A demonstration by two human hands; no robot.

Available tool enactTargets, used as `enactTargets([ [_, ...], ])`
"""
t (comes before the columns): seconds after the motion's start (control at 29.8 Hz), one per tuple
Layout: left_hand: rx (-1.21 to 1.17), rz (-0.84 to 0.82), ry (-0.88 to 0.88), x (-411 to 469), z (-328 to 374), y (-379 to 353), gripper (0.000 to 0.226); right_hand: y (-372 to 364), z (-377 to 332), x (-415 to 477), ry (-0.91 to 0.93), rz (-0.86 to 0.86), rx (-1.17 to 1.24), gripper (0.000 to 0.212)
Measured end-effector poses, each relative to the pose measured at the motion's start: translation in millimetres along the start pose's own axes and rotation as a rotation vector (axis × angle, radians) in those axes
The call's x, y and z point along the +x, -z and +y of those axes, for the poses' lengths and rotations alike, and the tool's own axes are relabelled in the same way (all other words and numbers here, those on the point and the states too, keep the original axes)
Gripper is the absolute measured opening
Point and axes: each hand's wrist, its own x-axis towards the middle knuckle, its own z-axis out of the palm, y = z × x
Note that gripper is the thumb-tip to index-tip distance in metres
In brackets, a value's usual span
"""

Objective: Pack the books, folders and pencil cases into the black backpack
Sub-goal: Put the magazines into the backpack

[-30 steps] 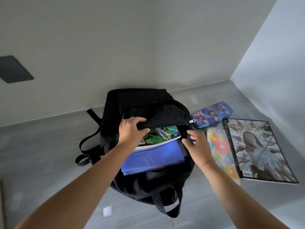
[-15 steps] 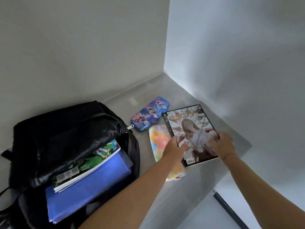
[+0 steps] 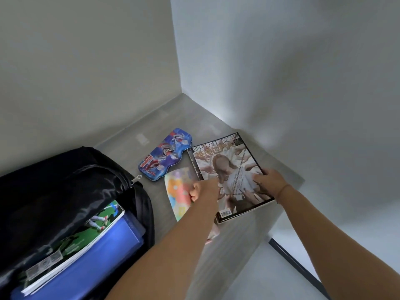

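Black backpack (image 3: 65, 180) on grey corner counter (image 3: 164, 122); left hand (image 3: 203, 189) and right hand (image 3: 268, 182) seemingly grip magazine (image 3: 227, 161).

Books (image 3: 86, 233) in backpack (image 3: 54, 180); pencil case (image 3: 165, 154) and magazine (image 3: 229, 163) to its right

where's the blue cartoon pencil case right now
In the head view, the blue cartoon-printed pencil case lies on the grey tabletop near mid-frame, between the open black backpack at left and the glossy magazine at right, behind the pastel flowered pouch.
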Motion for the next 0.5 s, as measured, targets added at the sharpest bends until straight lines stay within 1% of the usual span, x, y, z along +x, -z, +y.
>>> enactTargets([
  [0.03, -0.052, -0.047, 0.000, -8.6, 3.4, 0.6, 0.053, 0.9, 1.0, 1.0, -0.012, -0.031, 0.063, 0.025],
  [0.07, -0.065, -0.056, -0.009, -19.2, 5.4, 1.2, 0.041, 1.9, 0.3, -0.5, -0.021, -0.077, 0.125, 0.026],
  [0.1, -0.065, -0.041, -0.046, -23.3, 5.2, 1.1, 0.038, 3.5, 1.1, -2.2, -0.029, -0.134, 0.189, 0.026],
  [0.17, -0.028, -0.017, -0.152, -28.2, -0.8, 1.6, 0.038, 9.8, 0.9, -8.3, -0.009, -0.224, 0.253, 0.029],
  [0.2, -0.014, -0.042, -0.205, -29.6, -3.9, 3.4, 0.037, 14.6, 1.0, -11.2, 0.026, -0.237, 0.251, 0.030],
  [0.3, -0.053, -0.182, -0.372, -39.8, 4.7, 12.6, 0.035, 28.8, 0.1, -14.5, 0.152, -0.176, 0.283, 0.035],
  [0.4, -0.014, -0.324, -0.579, -60.2, 27.2, 15.9, 0.043, 37.0, -8.2, -8.6, 0.180, -0.110, 0.408, 0.037],
  [0.44, -0.008, -0.352, -0.602, -66.4, 32.6, 17.0, 0.045, 37.6, -11.3, -6.7, 0.195, -0.097, 0.417, 0.035],
  [0.5, 0.034, -0.364, -0.606, -75.5, 38.8, 20.3, 0.043, 34.1, -10.2, -4.4, 0.214, -0.075, 0.411, 0.032],
])
